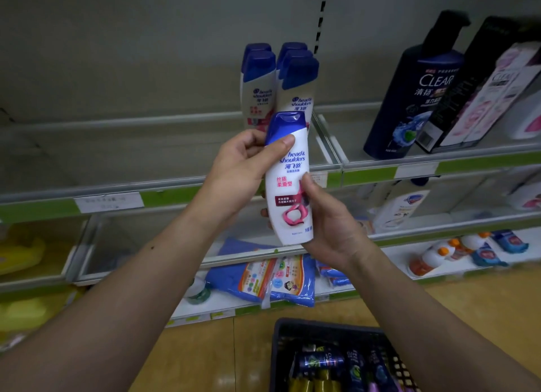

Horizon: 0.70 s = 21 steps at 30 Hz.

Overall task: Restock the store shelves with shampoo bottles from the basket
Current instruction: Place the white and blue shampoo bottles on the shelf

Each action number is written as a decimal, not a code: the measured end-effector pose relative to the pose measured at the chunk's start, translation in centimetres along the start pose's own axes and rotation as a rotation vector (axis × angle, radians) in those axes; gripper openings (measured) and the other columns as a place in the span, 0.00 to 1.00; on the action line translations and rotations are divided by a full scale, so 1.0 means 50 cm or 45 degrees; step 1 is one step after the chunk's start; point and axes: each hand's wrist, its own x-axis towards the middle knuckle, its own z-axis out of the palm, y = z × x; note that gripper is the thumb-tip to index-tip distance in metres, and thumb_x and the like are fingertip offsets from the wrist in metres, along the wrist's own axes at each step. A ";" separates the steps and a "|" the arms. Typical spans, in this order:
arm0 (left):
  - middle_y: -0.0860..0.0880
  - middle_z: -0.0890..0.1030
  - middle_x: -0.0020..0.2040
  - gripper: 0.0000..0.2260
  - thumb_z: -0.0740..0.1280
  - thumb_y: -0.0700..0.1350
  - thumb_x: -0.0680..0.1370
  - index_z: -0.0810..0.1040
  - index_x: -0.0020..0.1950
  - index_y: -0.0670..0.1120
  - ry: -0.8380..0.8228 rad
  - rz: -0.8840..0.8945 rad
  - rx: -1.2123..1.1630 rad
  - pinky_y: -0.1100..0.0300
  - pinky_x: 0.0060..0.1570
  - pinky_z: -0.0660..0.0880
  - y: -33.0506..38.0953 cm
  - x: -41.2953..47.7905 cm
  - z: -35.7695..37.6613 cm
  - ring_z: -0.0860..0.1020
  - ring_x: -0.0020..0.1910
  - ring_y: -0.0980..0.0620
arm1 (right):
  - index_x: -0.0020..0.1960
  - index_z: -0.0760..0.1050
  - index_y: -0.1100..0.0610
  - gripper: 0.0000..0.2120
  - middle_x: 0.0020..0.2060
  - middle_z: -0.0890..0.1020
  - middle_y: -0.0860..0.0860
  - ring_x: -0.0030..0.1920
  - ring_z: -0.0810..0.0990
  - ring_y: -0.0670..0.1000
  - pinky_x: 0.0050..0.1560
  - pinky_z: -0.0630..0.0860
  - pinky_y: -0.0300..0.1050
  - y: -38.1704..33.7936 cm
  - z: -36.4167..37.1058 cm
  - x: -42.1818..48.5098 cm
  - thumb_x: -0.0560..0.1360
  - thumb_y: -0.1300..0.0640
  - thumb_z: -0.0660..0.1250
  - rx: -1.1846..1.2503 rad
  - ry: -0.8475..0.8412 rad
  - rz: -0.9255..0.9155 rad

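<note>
The white, blue-capped plastic shampoo bottle (289,184) stands upright: left hand (240,169) grips below its cap, right hand (333,227) grips its base. Matching bottles (259,81) on the grey shelf (164,157) lie just beyond.

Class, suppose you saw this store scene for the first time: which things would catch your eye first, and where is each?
The white, blue-capped Head & Shoulders bottle at centre, gripped by the left hand near its cap and the right hand near its base. Behind it matching bottles stand on the shelf; a dark Clear pump bottle stands upper right, and the black basket sits on the floor below.
</note>
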 end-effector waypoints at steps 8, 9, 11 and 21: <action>0.45 0.86 0.52 0.19 0.70 0.53 0.77 0.79 0.63 0.43 -0.064 -0.167 0.030 0.57 0.46 0.80 -0.010 0.017 -0.041 0.85 0.49 0.48 | 0.62 0.79 0.57 0.18 0.53 0.86 0.58 0.51 0.85 0.52 0.54 0.82 0.45 -0.011 0.059 0.048 0.75 0.51 0.68 -0.207 0.208 -0.266; 0.43 0.86 0.53 0.20 0.70 0.52 0.76 0.79 0.62 0.42 -0.059 -0.163 0.034 0.55 0.47 0.80 -0.008 0.020 -0.048 0.85 0.49 0.47 | 0.62 0.79 0.56 0.18 0.54 0.86 0.58 0.53 0.85 0.53 0.55 0.81 0.46 -0.015 0.068 0.057 0.75 0.51 0.68 -0.251 0.194 -0.287; 0.42 0.85 0.53 0.19 0.70 0.51 0.76 0.79 0.62 0.41 -0.030 -0.143 0.014 0.54 0.48 0.81 0.003 0.035 -0.066 0.84 0.49 0.46 | 0.62 0.79 0.55 0.16 0.54 0.86 0.57 0.55 0.85 0.55 0.57 0.81 0.50 -0.023 0.083 0.082 0.76 0.50 0.69 -0.390 0.228 -0.330; 0.49 0.86 0.45 0.07 0.74 0.41 0.75 0.81 0.53 0.43 0.138 0.203 0.248 0.63 0.44 0.79 0.003 0.156 -0.083 0.83 0.41 0.57 | 0.59 0.76 0.54 0.16 0.49 0.81 0.46 0.50 0.80 0.48 0.54 0.80 0.46 -0.039 0.051 0.169 0.74 0.56 0.75 -1.049 0.681 -0.594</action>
